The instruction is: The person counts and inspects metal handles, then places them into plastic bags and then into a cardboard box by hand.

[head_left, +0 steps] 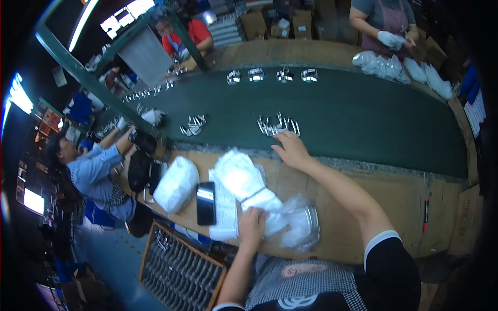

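Several curved, shiny metal parts (280, 126) lie on the green belt (363, 119) just beyond the right grip (291, 149), whose thumb stands apart from the fingers; whether its fingertips hold one cannot be told. The left grip (252, 225) is curled at white wrapping (267, 200) on the counter (397, 207); its hold is unclear. A black phone (206, 207) lies left of that grip, a clear plastic bag (298, 228) right of it.

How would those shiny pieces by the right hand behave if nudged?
The shiny pieces near the right hand look metallic, so probably stiff. Their mirror-like gleam suggests they could be slippery. Bunched closely on the green surface, they would probably knock one another.
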Demonstrator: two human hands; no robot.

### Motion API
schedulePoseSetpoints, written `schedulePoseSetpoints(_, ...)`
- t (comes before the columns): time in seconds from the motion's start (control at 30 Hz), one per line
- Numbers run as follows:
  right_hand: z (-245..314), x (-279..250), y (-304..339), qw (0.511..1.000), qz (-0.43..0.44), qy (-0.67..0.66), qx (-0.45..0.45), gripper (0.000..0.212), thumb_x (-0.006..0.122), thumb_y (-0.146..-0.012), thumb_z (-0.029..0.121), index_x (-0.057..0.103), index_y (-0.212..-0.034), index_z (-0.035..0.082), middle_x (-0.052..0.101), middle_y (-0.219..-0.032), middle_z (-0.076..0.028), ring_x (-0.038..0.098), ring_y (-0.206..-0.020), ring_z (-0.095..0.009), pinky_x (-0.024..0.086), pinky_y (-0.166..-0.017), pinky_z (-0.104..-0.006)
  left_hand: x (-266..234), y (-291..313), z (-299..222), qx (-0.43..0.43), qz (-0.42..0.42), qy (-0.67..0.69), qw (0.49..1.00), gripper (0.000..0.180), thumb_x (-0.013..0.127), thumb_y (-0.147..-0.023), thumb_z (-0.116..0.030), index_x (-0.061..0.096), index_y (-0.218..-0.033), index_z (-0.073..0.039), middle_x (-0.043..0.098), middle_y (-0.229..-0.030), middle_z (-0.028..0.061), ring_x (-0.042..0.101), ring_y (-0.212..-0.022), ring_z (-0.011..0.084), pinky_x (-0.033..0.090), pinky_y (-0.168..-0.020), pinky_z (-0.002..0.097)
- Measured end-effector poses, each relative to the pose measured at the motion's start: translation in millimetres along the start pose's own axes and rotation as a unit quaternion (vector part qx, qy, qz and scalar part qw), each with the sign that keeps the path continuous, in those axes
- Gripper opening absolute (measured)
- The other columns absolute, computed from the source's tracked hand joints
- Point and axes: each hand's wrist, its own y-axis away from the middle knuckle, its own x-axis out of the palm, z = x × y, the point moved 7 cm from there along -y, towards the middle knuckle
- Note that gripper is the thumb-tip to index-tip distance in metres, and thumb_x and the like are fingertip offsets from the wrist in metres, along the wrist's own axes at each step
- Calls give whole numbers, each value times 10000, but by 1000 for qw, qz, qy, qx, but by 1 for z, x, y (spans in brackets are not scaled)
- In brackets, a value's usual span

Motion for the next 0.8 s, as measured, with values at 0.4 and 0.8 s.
schedulePoseSetpoints(0.4,-50,21,-12,976,31,196,91,367,719,-846,309,619,-1064,32,525,-1160,-192,517,-1117,-365,476,-921,-448,-5,3,-5,-13,-5,29,999,89,675,-859,-129,667,-872,-41,648,-830,133,634,-748,338,492,-652,413)
schedulePoseSetpoints(0.8,-23,-73,148,993,112,34,13,269,673,-870,157,639,-1110,40,563,-1037,-135,568,-984,-327,475,-867,-410,-12,6,4,-26,36,14,999,75,675,-849,-122,674,-883,-55,683,-828,143,660,-760,337,509,-655,409)
